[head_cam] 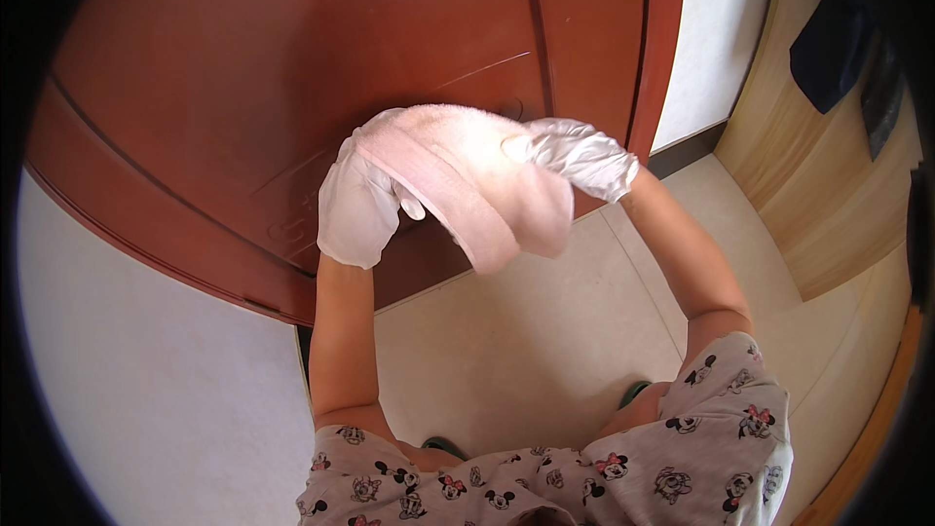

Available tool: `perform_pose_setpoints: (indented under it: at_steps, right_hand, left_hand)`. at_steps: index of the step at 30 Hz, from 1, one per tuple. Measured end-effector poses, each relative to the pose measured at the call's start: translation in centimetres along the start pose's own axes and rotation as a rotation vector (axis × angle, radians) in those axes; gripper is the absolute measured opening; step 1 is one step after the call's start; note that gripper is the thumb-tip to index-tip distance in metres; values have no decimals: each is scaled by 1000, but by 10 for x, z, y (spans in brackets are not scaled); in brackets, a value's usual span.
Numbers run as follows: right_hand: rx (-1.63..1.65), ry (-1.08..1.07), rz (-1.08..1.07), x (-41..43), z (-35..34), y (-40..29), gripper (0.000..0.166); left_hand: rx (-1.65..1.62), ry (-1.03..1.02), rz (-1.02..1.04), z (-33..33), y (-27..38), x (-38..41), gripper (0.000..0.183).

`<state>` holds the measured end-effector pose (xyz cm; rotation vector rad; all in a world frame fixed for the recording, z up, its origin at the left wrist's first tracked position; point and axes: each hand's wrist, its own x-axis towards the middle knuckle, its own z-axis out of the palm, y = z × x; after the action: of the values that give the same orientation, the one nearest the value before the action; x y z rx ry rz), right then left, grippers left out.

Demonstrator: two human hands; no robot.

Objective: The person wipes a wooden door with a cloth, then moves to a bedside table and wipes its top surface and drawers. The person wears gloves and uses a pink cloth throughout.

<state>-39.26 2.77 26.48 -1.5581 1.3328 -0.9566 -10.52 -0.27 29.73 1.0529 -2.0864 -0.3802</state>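
Note:
A pink cloth (467,168) hangs between my two hands in front of a reddish-brown door (409,29). My left hand (361,197), in a thin whitish glove, grips the cloth's left end; part of its fingers lies behind the fabric. On the other side my right hand (570,153), gloved in the same thin material, pinches the cloth's upper right part. The cloth's lower edge droops in folds. A pale scratch or streak shows on the door above the cloth, and faint marks show to its lower left.
White wall (161,351) flanks the door on the left, with another strip (712,36) on the right. A wood-grain panel (811,183) stands at right, dark items (833,51) hanging by it. Below lies a tiled floor (504,343), with green footwear (634,393) on my feet.

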Motion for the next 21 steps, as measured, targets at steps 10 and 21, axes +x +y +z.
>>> perform_pose_setpoints:
  at_steps: [10, 21]
  right_hand:
    - [1143, 165, -398, -29, -37, -13, 32]
    - [-1131, 1159, -429, 64, -58, 28, 73]
  left_hand:
    - [-509, 33, -103, 30, -12, 21, 56]
    - [885, 268, 398, 61, -45, 20, 88]
